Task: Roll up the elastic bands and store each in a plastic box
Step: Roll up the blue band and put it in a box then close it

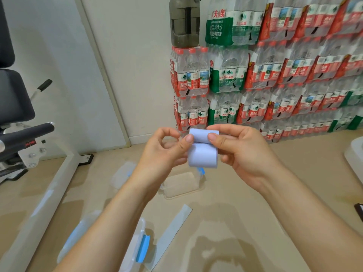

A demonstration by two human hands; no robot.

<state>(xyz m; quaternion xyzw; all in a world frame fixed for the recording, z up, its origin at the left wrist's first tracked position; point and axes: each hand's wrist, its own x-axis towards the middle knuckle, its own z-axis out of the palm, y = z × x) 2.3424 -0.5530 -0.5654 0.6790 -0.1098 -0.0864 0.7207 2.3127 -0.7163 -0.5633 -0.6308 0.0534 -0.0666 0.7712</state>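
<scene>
Above open plastic box (181, 185), lilac band (202, 150) btwn L hand (167, 152) & R hand (241, 152).

The lilac elastic band (203, 154) looks matt and smooth. The clear plastic box (181, 184) is glossy; the floor (245, 185) shows a sheen

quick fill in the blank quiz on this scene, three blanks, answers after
1. The left hand and right hand pinch a band that is partly ____.
2. A second band lies flat on the ____.
3. The dark jug stands on ____ of the stacked water packs.
Missing words: rolled; floor; top.
</scene>
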